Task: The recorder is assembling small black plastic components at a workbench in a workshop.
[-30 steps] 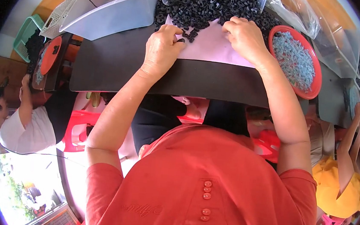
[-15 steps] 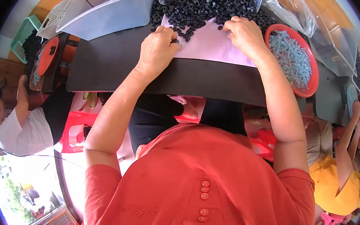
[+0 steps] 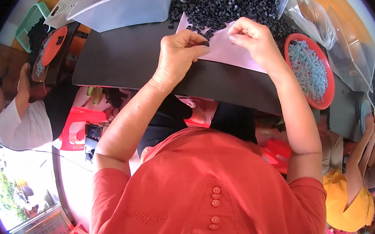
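Note:
Between the thumb and forefinger of my left hand (image 3: 177, 56) is a small black plastic part (image 3: 205, 43). To its right, my right hand (image 3: 257, 43) hovers over a pale pink sheet (image 3: 237, 56) with thumb and fingertips drawn together. Whatever those fingertips hold, if anything, is too small to make out. Beyond both hands a large heap of small black plastic parts (image 3: 232, 7) spreads onto the far side of the sheet. By my right forearm stands a red basin (image 3: 329, 94) full of small bluish-grey pieces (image 3: 308, 67).
A translucent plastic bin (image 3: 130, 11) stands at the far left of the dark table (image 3: 121, 60). Clear plastic bags (image 3: 314, 21) and another clear bin (image 3: 351, 55) lie far right. Co-workers sit on both sides, one in white (image 3: 28, 123), one in yellow (image 3: 345, 202).
My left hand has moved right, closer to my right hand, and the black part in its fingers now shows plainly. My right hand's fingertips have turned toward the left hand. The view has shifted slightly.

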Tool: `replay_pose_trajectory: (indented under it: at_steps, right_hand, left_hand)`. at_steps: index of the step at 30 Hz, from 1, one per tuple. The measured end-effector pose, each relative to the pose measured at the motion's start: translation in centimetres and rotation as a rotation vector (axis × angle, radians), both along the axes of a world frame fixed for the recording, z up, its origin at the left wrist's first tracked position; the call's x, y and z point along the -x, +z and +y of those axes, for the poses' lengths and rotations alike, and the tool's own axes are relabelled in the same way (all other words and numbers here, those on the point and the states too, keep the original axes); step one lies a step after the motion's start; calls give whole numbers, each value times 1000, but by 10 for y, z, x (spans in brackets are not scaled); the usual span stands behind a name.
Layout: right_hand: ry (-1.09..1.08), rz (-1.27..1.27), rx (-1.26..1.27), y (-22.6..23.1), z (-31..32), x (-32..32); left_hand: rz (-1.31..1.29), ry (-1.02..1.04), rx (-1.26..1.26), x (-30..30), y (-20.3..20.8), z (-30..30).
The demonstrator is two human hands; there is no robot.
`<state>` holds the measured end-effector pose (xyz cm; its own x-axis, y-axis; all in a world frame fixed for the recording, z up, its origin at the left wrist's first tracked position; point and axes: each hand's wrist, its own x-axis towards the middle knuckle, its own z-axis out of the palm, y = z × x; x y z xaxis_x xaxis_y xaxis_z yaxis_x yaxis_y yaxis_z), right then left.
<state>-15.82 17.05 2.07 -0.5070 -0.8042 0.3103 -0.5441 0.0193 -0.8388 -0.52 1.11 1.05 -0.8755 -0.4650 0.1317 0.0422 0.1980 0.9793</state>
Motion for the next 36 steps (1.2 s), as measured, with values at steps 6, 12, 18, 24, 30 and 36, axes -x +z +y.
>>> replay_pose_trajectory:
  at_steps: [6,12,18,24,30,36]
  right_hand:
    - [52,218,107,23,-8,-37]
    - [-51,246,156,25,-11,-49]
    - [-97,369,190,6,-17,-51]
    - [-126,76,198,1,-18,-59]
    - [-100,8,177,5,-16,-52]
    - [-20,165,94,20,-17,-52]
  left_hand:
    - [38,-31,-178,1,0,12]
    - [90,-51,-301,2,-2,18]
    - [100,-55,-481,0,-2,13]
    - [125,-62,-584,0,-8,10]
    - [141,-43,-493,-2,-7,12]
    - [87,-42,-372,-4,-7,13]
